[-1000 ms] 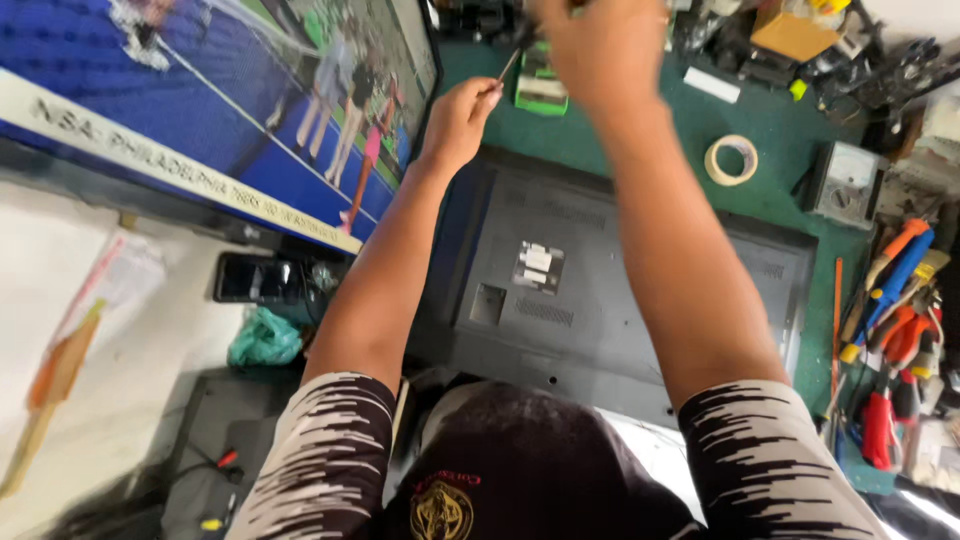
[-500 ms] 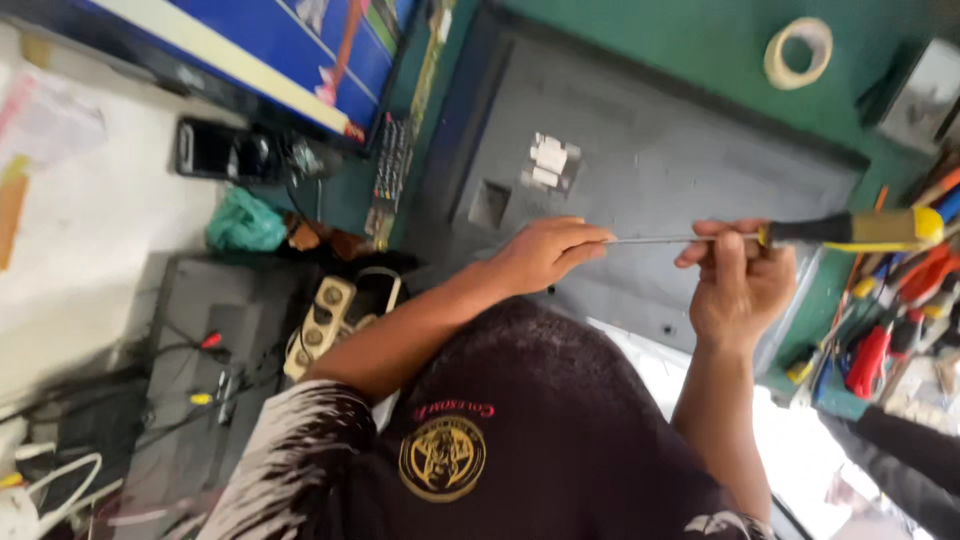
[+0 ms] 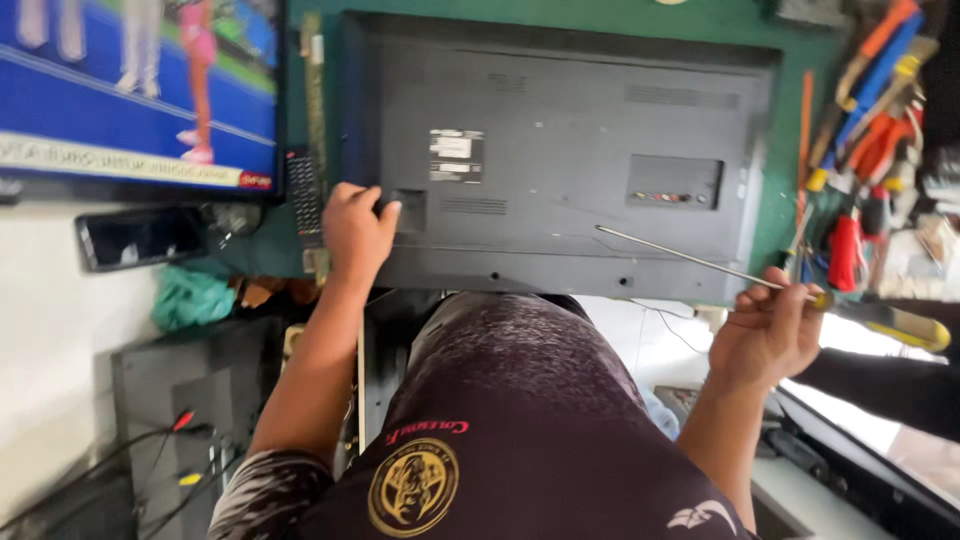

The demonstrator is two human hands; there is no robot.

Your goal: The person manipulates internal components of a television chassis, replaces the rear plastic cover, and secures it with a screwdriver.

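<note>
Left hand planted on the television's back, screwdriver pulled clear to the right.

Half a second ago both my hands met at the screwdriver shaft above the set; now they are well apart, which I read as the tool being ready and the set being steadied for work on its back cover. My left hand [image 3: 358, 228] lies palm down, fingers curled, on the near left part of the flat-screen television [image 3: 560, 150], which lies face down on the green workbench [image 3: 780, 215]. My right hand [image 3: 768, 332] is fisted around the long screwdriver [image 3: 770, 280] where shaft meets yellow-and-black handle, off the set's near right corner, the thin shaft slanting far-left over the back panel, its tip above the panel near the connector recess. Left arm reaches straight out; right elbow bends, forearm rising to the hand.
</note>
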